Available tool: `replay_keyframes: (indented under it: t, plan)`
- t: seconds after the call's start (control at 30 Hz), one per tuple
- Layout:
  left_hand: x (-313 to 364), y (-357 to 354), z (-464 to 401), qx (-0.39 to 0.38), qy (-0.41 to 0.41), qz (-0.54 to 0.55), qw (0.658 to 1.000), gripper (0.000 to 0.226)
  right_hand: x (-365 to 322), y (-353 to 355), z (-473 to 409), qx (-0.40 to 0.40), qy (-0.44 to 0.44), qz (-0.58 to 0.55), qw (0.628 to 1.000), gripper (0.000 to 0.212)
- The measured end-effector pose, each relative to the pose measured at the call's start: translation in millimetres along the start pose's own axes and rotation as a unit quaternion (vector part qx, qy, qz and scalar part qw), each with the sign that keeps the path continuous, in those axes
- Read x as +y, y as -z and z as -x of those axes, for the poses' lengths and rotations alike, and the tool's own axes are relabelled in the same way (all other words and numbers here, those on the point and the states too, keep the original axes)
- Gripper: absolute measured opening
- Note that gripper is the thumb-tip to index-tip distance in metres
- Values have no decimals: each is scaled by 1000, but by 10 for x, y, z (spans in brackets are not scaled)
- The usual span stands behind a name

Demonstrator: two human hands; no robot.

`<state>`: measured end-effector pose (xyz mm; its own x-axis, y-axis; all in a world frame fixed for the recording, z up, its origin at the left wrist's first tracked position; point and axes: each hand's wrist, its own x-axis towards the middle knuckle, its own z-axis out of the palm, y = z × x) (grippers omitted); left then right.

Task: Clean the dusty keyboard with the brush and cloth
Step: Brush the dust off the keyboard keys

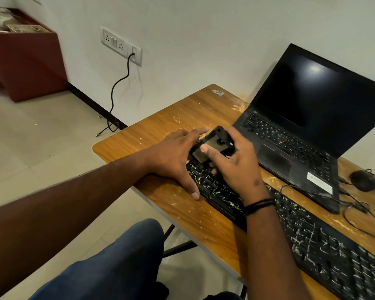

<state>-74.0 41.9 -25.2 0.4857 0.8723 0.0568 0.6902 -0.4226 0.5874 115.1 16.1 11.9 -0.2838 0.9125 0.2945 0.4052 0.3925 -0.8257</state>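
Head view: right hand, fingers clenched on brush, over keyboard left end; keyboard runs rightward; left hand, fingers released, steadies it.

Showing wood-grain laminate on the table, scuffed and flecked with pale residue. Looking matt black plastic on the keyboard, streaked with whitish dust. Reflecting glossily off the laptop screen. Appearing smooth, painted: the wall.
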Motion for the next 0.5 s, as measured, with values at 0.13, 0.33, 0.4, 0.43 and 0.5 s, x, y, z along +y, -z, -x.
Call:
replay_keyframes:
  t: [0.13, 0.33, 0.4, 0.43, 0.5]
  plan:
    - [-11, 4, 0, -1, 11, 1, 1000, 153, -34, -24, -28, 54, 13, -8, 998, 23]
    - [26, 16, 12, -7, 10, 1, 1000, 155, -6, 59, 19, 5, -13, -10, 1000, 24]
    - [14, 9, 3, -7, 13, 0, 1000, 156, -9, -9, -10, 20, -9, 11, 1000, 25]
    - [10, 6, 2, -7, 15, 1, 1000, 156, -18, -20, -20, 30, -6, 6, 1000, 26]
    - [20, 15, 11, -9, 18, 5, 1000, 155, -30, 29, -9, 51, -7, -31, 998, 27]
